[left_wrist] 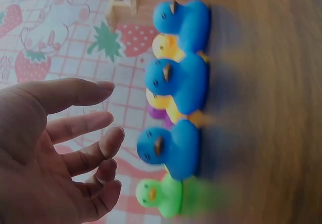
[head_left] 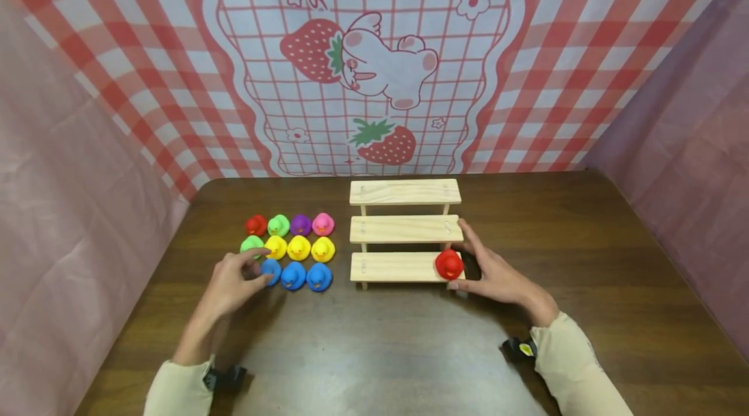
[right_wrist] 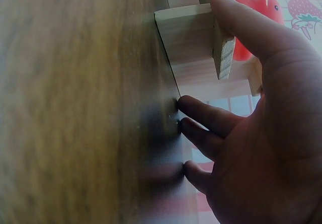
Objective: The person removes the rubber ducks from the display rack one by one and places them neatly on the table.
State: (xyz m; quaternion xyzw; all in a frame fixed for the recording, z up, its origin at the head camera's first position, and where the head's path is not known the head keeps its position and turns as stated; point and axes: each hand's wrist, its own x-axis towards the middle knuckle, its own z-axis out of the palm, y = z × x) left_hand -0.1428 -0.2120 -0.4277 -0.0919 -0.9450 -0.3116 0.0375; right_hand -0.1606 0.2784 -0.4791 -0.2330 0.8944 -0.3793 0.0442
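My left hand [head_left: 232, 278] hovers beside the leftmost blue rubber duck [head_left: 271, 271], its thumb and fingers parted around the near side. In the left wrist view a gap shows between the fingertips [left_wrist: 111, 142] and that blue duck [left_wrist: 171, 148]. At the right end of a three-step wooden stand [head_left: 398, 266] is my right hand [head_left: 497, 273], fingers spread. Its thumb [right_wrist: 246, 22] lies against the lowest step's front edge, while other fingertips touch the tabletop. A red rubber duck [head_left: 449, 264] sits on the lowest step's right end, close to that hand.
Rows of ducks stand left of the stand: red [head_left: 255, 225], green [head_left: 278, 226], purple [head_left: 301, 225] and pink [head_left: 323, 224] at the back, green and several yellow ones [head_left: 299, 248] in the middle, blue [head_left: 318, 277] in front. A patterned cloth [head_left: 386, 65] hangs behind the brown table [head_left: 374, 351].
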